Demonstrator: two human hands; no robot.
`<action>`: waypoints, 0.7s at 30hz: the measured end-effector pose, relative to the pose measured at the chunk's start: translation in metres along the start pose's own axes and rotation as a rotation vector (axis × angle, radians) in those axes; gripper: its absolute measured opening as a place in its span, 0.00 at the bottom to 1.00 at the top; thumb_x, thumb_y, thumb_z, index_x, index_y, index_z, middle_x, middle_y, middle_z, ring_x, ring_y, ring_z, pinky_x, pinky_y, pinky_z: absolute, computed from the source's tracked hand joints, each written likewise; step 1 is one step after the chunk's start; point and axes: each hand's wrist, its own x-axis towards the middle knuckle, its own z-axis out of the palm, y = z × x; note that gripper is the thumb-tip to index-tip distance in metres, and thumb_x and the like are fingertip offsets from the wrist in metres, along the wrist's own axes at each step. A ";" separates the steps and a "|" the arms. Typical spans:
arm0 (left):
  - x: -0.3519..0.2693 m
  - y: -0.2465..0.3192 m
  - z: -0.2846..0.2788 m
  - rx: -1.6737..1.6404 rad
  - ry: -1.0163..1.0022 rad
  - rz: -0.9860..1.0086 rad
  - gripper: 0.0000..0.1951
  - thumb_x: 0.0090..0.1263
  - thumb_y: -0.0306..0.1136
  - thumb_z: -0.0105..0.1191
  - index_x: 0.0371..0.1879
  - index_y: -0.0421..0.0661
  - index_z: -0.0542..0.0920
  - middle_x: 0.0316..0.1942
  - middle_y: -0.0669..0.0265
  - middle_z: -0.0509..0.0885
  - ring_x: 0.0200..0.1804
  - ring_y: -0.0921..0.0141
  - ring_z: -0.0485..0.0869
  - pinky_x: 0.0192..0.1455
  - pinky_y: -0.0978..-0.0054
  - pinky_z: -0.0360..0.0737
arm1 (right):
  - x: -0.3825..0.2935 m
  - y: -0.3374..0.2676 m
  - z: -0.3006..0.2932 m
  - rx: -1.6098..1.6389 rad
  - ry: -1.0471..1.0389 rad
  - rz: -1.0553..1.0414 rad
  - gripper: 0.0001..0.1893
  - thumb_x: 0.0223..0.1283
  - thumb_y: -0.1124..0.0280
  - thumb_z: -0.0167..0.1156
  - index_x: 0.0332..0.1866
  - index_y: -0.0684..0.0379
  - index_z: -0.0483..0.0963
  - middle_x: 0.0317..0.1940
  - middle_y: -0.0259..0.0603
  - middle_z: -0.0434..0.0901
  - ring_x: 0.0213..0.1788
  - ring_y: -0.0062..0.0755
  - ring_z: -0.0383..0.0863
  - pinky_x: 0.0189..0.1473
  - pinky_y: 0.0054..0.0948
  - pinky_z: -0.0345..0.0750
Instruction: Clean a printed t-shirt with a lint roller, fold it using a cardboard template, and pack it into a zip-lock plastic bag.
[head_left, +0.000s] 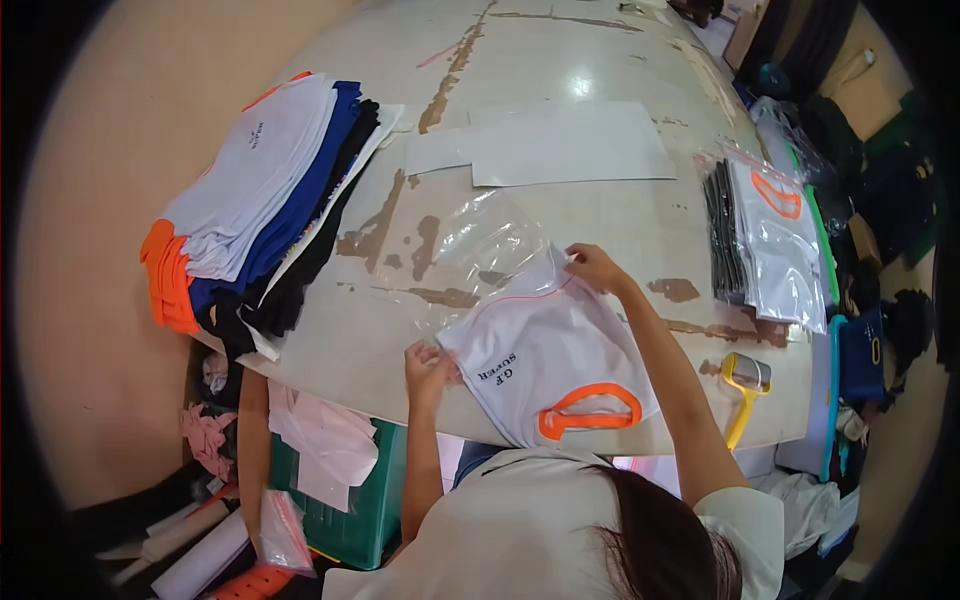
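A white shirt (525, 345) with an orange collar lies at the table's near edge, black lettering on its front. Its far end is inside or under the mouth of a clear plastic bag (487, 247); which one is hard to tell. My left hand (429, 367) is at the shirt's left edge, fingers curled on the bag's or shirt's rim. My right hand (592, 268) pinches the far right corner of the shirt and bag.
Folded shirts (255, 172) in white, blue and black are stacked at the left. Bagged shirts (776, 240) lie at the right, with a yellow-handled lint roller (742, 397) nearer me. White sheets (574, 142) lie beyond the bag. A green bin (337, 517) stands below the table edge.
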 end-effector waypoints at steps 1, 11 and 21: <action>-0.001 -0.006 -0.002 -0.008 0.009 0.006 0.31 0.51 0.27 0.60 0.54 0.36 0.59 0.42 0.59 0.70 0.30 0.72 0.75 0.27 0.76 0.76 | 0.003 -0.006 0.004 -0.064 -0.084 -0.127 0.16 0.48 0.70 0.57 0.44 0.64 0.73 0.25 0.39 0.72 0.26 0.23 0.71 0.26 0.27 0.70; -0.062 0.003 0.015 -0.525 -0.086 -0.087 0.13 0.58 0.20 0.51 0.42 0.44 0.69 0.34 0.71 0.74 0.34 0.79 0.73 0.36 0.83 0.70 | -0.055 -0.036 -0.001 -0.015 0.164 -0.641 0.13 0.44 0.86 0.54 0.37 0.60 0.75 0.29 0.37 0.66 0.31 0.28 0.69 0.32 0.21 0.69; -0.053 0.054 0.079 0.484 -0.507 1.048 0.10 0.46 0.17 0.50 0.27 0.43 0.78 0.38 0.60 0.74 0.40 0.61 0.73 0.42 0.69 0.72 | -0.148 0.064 -0.046 0.273 0.701 -0.462 0.05 0.52 0.83 0.53 0.34 0.64 0.70 0.28 0.30 0.64 0.30 0.16 0.63 0.27 0.14 0.62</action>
